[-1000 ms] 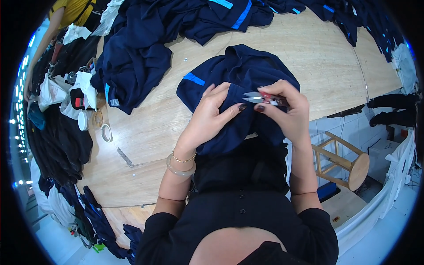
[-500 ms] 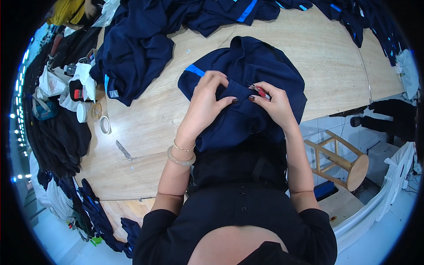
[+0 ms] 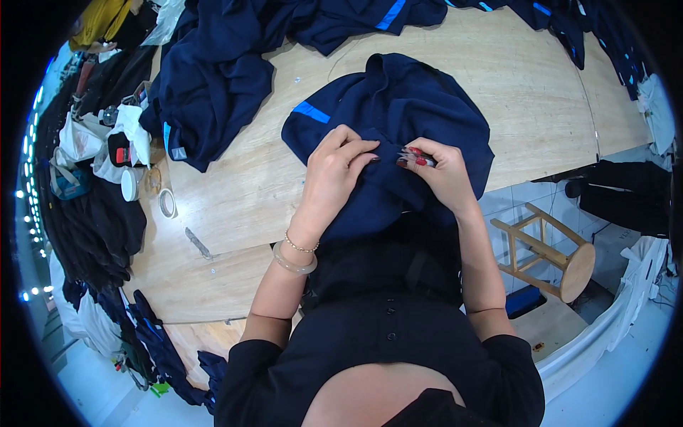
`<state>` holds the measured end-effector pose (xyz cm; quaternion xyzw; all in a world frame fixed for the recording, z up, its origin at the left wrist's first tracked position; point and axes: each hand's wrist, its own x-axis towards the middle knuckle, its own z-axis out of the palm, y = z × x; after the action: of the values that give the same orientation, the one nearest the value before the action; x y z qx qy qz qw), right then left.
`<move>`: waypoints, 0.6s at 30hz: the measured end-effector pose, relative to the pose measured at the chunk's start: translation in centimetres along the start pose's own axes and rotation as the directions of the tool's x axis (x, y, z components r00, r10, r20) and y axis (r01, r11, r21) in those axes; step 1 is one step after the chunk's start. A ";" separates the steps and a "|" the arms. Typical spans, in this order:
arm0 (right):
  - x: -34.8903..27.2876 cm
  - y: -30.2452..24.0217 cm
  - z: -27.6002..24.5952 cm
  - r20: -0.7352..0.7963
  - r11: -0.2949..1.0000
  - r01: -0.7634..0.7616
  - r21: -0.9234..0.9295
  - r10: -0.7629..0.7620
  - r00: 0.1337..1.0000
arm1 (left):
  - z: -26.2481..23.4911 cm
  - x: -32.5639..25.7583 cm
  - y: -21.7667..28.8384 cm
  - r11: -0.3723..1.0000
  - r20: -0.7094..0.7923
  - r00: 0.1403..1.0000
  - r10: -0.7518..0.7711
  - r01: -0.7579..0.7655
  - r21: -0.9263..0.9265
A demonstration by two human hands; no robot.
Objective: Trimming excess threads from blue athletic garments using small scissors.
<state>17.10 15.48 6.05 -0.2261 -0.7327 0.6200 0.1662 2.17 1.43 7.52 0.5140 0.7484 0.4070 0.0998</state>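
Observation:
A navy garment (image 3: 427,107) with a bright blue strip lies bunched on the table in front of me, its near part hanging toward my lap. My left hand (image 3: 334,165) is closed, pinching a fold of it between thumb and fingers. Close by on the right, my right hand (image 3: 445,174) is closed around small red-handled thread snips (image 3: 418,157). Their pale metal tips point left toward the fold. The fingers partly cover the snips, and I cannot see whether the blades touch the cloth.
More navy garments (image 3: 213,85) with blue strips lie along the far side and left of the wooden table (image 3: 526,107). A tape roll (image 3: 167,203) and a white jar (image 3: 130,184) sit at the left. A wooden stool (image 3: 575,272) is at the right. Another person's hand (image 3: 103,47) shows far left.
My left fingers have closed together on the cloth. The snips in my right hand have tilted, showing more of their red handles. The garment has shifted slightly.

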 end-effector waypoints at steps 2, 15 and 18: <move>-0.7 -0.5 -1.1 -0.010 0.998 0.012 -0.067 -0.013 1.000 | 0.7 0.8 0.2 0.995 0.003 1.000 -0.021 0.022 -0.102; 0.0 3.0 1.6 0.000 0.967 0.166 -0.194 -0.170 0.986 | -0.3 -0.1 -0.7 0.959 0.170 0.962 -0.213 0.240 -0.153; 0.0 2.9 1.4 -0.004 0.966 0.187 -0.177 -0.191 0.982 | 0.0 -0.4 -0.6 0.931 0.218 0.936 -0.277 0.318 -0.178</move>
<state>16.74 14.75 2.94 -0.1754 -0.8010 0.5319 0.2114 1.92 0.99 6.99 0.4172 0.7576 0.4132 0.2851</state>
